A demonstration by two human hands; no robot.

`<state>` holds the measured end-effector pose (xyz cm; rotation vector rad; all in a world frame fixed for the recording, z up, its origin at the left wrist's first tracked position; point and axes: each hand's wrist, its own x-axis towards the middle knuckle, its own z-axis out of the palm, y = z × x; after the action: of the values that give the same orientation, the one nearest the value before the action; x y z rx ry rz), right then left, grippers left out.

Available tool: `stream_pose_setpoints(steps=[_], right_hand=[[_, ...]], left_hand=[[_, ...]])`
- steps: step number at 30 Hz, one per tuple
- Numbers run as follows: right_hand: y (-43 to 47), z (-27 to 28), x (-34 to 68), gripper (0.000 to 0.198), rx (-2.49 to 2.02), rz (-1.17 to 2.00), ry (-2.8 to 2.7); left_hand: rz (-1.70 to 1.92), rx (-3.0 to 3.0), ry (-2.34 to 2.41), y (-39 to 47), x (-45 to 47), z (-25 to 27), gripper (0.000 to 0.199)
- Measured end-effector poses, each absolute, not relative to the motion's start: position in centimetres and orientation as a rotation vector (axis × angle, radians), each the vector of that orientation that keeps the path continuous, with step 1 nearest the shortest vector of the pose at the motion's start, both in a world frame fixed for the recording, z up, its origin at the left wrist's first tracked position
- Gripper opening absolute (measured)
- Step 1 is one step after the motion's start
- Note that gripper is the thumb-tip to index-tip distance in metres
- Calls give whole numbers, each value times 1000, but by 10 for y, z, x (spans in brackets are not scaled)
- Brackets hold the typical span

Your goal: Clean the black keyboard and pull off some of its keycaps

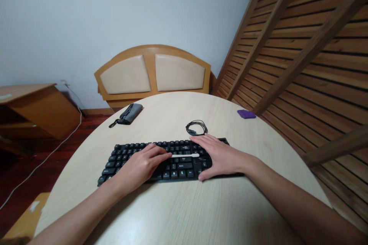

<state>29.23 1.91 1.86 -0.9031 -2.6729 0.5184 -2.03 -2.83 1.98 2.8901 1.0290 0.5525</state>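
One black keyboard [178,166] serves as our landmark; we see it lying lengthwise on a pale, rounded surface [184,214]. Our left hand [146,162] is over the keyboard's left-middle part, its fingers pinching one end of a thin white swab [185,155]. The swab's thicker tip points toward the keyboard's right end; we cannot tell whether it touches the keys. Our right hand [220,155] spans that right end with digits spread, thumb at the keyboard's near edge and fingertips toward its far edge. Just beyond the keyboard we note a coiled black cable [193,132]. Beyond the keyboard's left part lies a dark grey pouch [132,113]; well beyond its right end, a purple cloth [246,114].
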Motion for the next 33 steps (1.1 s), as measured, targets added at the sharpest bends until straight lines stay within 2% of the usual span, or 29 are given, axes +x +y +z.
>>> stream_pose_setpoints(steps=[2, 6, 7, 11, 18, 22, 29, 33], right_hand=[[19, 23, 294, 92, -865, 482, -2644], [19, 34, 294, 24, -921, 341, -2514], [19, 36, 293, 17, -957, 312, -2478], [13, 42, 286, 31, -1180, 367, -2306], [-6, 32, 258, 28, -1162, 1124, -1920], [-8, 27, 248, 34, -1142, 1369, -1752], [-6, 24, 241, 43, -1133, 1576, -1482], [1, 32, 255, 44, -1069, 1456, -1465]], left_hand=[[587, 2894, 1028, -29, -20, 18, 37], [734, 2864, 1082, -28, -19, 13, 34], [779, 2852, 1110, -28, -19, 12, 34], [922, 2814, 1217, -29, -17, 10, 32], [1085, 2855, 1166, -43, -2, 10, 35], [1117, 2908, 1069, -52, 7, 8, 37], [1096, 2969, 841, -56, 17, 2, 45], [941, 2991, 844, -57, 23, 5, 48]])
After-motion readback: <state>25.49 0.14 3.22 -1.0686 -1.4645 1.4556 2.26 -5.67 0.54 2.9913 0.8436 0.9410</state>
